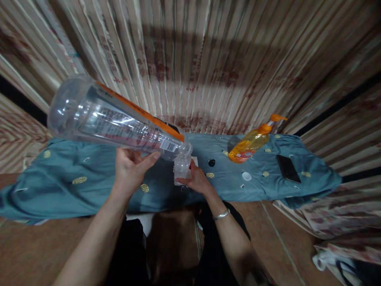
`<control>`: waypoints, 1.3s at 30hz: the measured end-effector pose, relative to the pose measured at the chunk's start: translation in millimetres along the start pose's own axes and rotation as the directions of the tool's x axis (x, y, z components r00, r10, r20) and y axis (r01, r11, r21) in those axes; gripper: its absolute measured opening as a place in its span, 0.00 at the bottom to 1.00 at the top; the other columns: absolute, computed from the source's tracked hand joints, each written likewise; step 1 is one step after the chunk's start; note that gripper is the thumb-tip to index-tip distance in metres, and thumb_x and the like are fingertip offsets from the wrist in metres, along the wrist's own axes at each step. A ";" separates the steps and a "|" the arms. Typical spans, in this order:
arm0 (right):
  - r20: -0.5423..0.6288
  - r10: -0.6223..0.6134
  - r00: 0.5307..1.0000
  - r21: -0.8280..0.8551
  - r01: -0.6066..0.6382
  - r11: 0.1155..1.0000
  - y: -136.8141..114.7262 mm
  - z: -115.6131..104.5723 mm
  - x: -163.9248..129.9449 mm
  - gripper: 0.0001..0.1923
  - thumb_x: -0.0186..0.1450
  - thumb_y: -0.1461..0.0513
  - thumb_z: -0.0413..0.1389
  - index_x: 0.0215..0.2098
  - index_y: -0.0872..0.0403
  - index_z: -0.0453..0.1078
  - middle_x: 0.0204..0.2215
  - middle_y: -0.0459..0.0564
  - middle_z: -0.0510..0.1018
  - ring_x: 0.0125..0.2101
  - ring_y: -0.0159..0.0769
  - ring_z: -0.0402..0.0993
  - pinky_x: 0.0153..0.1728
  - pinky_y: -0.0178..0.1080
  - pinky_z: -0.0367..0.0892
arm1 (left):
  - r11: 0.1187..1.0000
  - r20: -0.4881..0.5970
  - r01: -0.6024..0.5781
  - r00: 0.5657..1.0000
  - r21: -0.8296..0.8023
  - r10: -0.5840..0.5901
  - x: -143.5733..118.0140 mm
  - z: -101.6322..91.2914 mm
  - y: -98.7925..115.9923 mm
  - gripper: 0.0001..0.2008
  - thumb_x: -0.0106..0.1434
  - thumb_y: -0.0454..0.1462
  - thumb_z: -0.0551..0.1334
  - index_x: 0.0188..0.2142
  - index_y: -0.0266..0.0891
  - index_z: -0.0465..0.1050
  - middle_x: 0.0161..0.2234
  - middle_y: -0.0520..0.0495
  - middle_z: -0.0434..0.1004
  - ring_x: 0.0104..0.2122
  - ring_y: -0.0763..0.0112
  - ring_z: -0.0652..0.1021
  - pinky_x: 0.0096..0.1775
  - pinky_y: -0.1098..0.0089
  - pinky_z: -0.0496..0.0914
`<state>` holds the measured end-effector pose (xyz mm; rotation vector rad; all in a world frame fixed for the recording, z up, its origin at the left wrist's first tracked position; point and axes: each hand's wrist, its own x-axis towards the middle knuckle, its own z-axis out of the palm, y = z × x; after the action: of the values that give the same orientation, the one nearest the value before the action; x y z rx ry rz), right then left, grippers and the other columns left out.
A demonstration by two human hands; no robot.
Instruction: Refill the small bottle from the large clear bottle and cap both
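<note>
My left hand [131, 167] is closed around the underside of a large clear plastic bottle [116, 123] with an orange-edged label and a barcode. The bottle is tilted, its base up at the left and its neck pointing down to the right. Its mouth meets the top of a small clear bottle [181, 165]; whether liquid passes between them I cannot tell. My right hand [196, 176] grips the small bottle from the right, thumb in front. Beneath the small bottle lies a white piece of paper or tissue [194, 160], partly hidden.
A pump bottle of orange-yellow liquid [250, 145] leans on the blue patterned cloth [98, 190]. Nearby are a small black cap [211, 163], a white round disc [246, 176] and a dark phone [288, 169]. Striped curtains [190, 67] hang behind and to the sides.
</note>
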<state>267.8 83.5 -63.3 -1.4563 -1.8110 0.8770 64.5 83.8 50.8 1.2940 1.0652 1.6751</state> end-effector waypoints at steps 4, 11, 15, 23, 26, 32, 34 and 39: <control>0.007 0.011 1.000 -0.009 -0.011 1.000 -0.6 -0.3 0.4 0.46 0.55 0.58 0.70 0.66 0.55 0.55 0.54 0.60 0.78 0.55 0.53 0.76 0.55 0.53 0.71 | 1.000 0.013 0.014 1.000 -0.002 -0.014 -0.2 -0.8 0.3 0.22 0.40 0.42 0.79 0.31 0.41 0.72 0.34 0.48 0.81 0.35 0.58 0.82 0.41 0.58 0.79; -0.004 -0.013 1.000 0.001 0.013 1.000 2.1 0.6 0.4 0.47 0.55 0.59 0.71 0.66 0.54 0.55 0.54 0.59 0.78 0.55 0.53 0.76 0.56 0.52 0.70 | 1.000 0.029 -0.007 1.000 -0.001 0.007 1.3 1.1 1.1 0.23 0.40 0.44 0.79 0.33 0.43 0.73 0.33 0.50 0.81 0.34 0.59 0.82 0.41 0.58 0.79; -0.001 -0.015 1.000 0.004 0.015 1.000 1.8 0.2 0.3 0.47 0.55 0.58 0.71 0.67 0.54 0.54 0.54 0.58 0.78 0.55 0.52 0.77 0.55 0.52 0.71 | 1.000 0.018 0.003 1.000 -0.013 -0.003 0.3 3.3 3.4 0.24 0.40 0.45 0.78 0.34 0.43 0.73 0.34 0.50 0.82 0.35 0.58 0.82 0.41 0.57 0.79; -0.006 -0.005 1.000 0.009 0.005 1.000 1.0 -1.1 -0.3 0.47 0.55 0.58 0.71 0.67 0.52 0.55 0.53 0.57 0.79 0.53 0.51 0.78 0.55 0.52 0.71 | 0.999 0.006 0.032 0.999 -0.008 -0.032 -1.1 7.7 10.3 0.27 0.38 0.45 0.79 0.34 0.44 0.70 0.33 0.49 0.81 0.36 0.55 0.82 0.40 0.56 0.79; 0.000 -0.003 1.000 0.009 0.003 1.000 0.8 -0.9 -0.2 0.47 0.55 0.58 0.71 0.67 0.53 0.55 0.52 0.58 0.79 0.54 0.52 0.77 0.55 0.52 0.71 | 1.000 -0.001 0.028 1.000 -0.014 -0.028 -1.1 8.4 10.6 0.28 0.38 0.45 0.79 0.34 0.44 0.69 0.33 0.50 0.81 0.37 0.55 0.82 0.41 0.55 0.79; 0.001 0.007 1.000 0.007 -0.007 1.000 -1.1 -0.5 0.1 0.48 0.55 0.59 0.71 0.67 0.55 0.54 0.54 0.59 0.78 0.55 0.53 0.76 0.56 0.52 0.70 | 1.000 0.021 0.029 0.999 0.003 -0.029 -1.7 7.8 10.1 0.25 0.39 0.46 0.79 0.32 0.42 0.71 0.35 0.48 0.81 0.38 0.55 0.82 0.41 0.55 0.79; -0.001 0.007 1.000 0.005 -0.007 1.000 -1.1 -0.6 0.0 0.48 0.55 0.59 0.71 0.67 0.55 0.54 0.54 0.60 0.78 0.55 0.53 0.76 0.56 0.52 0.70 | 1.000 0.021 0.027 0.999 -0.006 -0.027 -1.6 8.1 9.6 0.26 0.38 0.46 0.79 0.33 0.42 0.72 0.36 0.48 0.81 0.38 0.55 0.82 0.40 0.56 0.79; -0.001 -0.016 1.000 0.013 0.016 1.000 1.3 0.0 -0.3 0.47 0.55 0.59 0.71 0.67 0.52 0.54 0.54 0.58 0.78 0.54 0.52 0.77 0.55 0.52 0.71 | 1.000 -0.001 0.019 1.000 -0.024 -0.019 -0.9 9.1 8.3 0.27 0.37 0.45 0.79 0.35 0.45 0.70 0.35 0.49 0.81 0.37 0.56 0.82 0.40 0.56 0.79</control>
<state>268.6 83.4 -64.4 -1.4321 -1.8106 0.8777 73.1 81.5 59.5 1.2644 1.0522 1.6702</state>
